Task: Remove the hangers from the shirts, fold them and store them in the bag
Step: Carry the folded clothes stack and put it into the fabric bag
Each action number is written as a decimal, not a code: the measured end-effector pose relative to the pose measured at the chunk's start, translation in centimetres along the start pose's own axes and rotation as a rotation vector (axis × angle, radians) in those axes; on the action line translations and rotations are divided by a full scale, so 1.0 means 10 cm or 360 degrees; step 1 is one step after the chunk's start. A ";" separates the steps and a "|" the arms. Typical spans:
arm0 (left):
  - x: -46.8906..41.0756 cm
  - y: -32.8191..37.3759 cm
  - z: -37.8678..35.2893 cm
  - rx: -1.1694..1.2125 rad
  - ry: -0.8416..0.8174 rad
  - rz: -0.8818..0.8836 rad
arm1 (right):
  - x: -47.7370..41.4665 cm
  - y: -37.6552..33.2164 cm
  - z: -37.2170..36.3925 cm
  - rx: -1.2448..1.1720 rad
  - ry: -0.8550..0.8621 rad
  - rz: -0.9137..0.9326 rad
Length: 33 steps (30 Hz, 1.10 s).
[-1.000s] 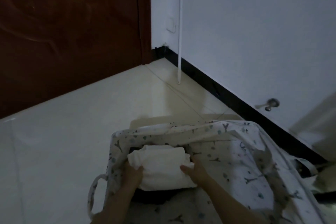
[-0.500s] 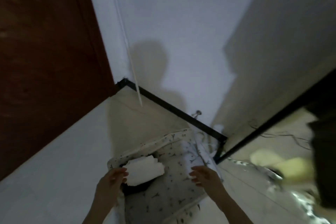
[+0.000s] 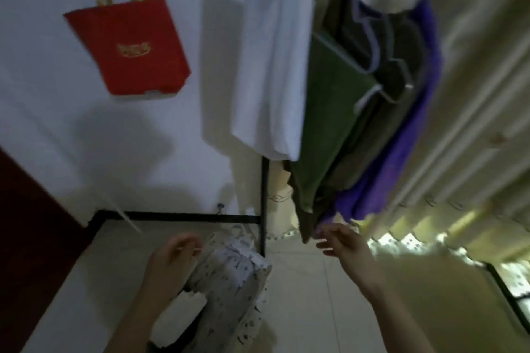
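1. The right hand (image 3: 344, 246) has its fingers straight and spread. It holds nothing, and the tips are just under the lowest hem of the hanging clothes, up and right of the bag (image 3: 235, 272).
2. The left hand (image 3: 172, 258) is loosely curled at the bag's left rim. Blur hides whether it pinches the cloth.
3. A folded white shirt (image 3: 180, 312) lies inside the bag's opening.
4. High above the bag hang a white shirt (image 3: 269, 66), a green shirt (image 3: 329, 123) and a purple shirt (image 3: 407, 137), on pale hangers (image 3: 372, 46).
5. These shirts look light, limp and not fragile, so they will sag wherever they are unsupported.
6. Tugging a hem would likely drag on the hanger. It seems better to grip at the shoulders, steady the hanger and slide the collar off.
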State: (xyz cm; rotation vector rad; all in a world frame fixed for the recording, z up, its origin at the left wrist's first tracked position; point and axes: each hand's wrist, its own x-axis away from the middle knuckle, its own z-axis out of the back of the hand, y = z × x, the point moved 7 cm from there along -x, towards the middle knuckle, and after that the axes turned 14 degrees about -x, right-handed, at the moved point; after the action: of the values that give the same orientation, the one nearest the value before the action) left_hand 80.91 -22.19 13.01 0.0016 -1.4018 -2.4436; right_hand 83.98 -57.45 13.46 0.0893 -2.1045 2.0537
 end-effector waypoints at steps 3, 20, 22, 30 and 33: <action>0.13 0.50 -0.60 -0.0006 -0.0195 -0.0195 | 0.32 -0.08 0.70 -0.0131 0.0207 0.0034; 2.68 2.37 -5.32 -0.0212 -0.1482 -0.0641 | 3.93 0.63 5.18 -0.0296 0.1641 -0.0111; 3.10 2.56 -5.70 -0.0240 -0.1648 -0.0726 | 4.32 0.70 5.44 -0.0314 0.1804 -0.0115; 4.22 2.94 -6.93 -0.0521 -0.2173 -0.0949 | 5.26 1.12 5.89 -0.0588 0.2282 -0.0180; 4.52 3.11 -7.37 -0.0604 -0.2291 -0.1005 | 5.62 1.21 6.00 -0.0685 0.2490 -0.0169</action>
State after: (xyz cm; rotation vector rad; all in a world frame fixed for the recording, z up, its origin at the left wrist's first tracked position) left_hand 58.44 -111.14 8.11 -1.9971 -1.3532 -3.2743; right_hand 20.85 -111.41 11.00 -1.0413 -1.2762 0.8257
